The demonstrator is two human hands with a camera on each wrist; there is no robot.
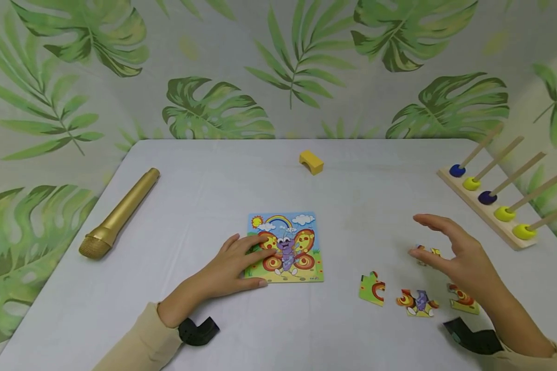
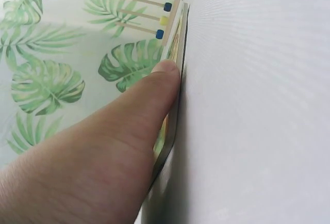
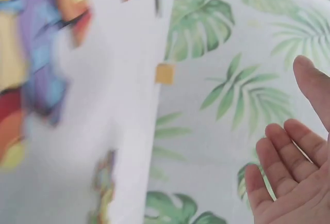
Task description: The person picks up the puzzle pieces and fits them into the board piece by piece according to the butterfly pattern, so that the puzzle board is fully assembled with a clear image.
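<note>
A square butterfly picture board (image 1: 308,221) lies on the white table. My left hand (image 1: 234,265) rests on its left part, fingers spread over the butterfly's wing and the thumb along the near edge; in the left wrist view the thumb (image 2: 149,92) lies along the board's side. My right hand (image 1: 466,257) is raised over the right side, fingers apart and holding nothing. Around and below it lie jigsaw pieces: a green one with a red swirl (image 1: 367,291), a purple-bodied one (image 1: 418,304), a yellow-and-red one (image 1: 464,301), and one partly hidden behind the hand (image 1: 435,252).
A gold microphone (image 1: 125,206) lies at the left. Near the table's back edge sits a yellow arch block (image 1: 311,162). At the right stands a wooden peg rack (image 1: 487,211) with blue and yellow beads. A leaf-print cloth (image 1: 306,67) hangs behind the table.
</note>
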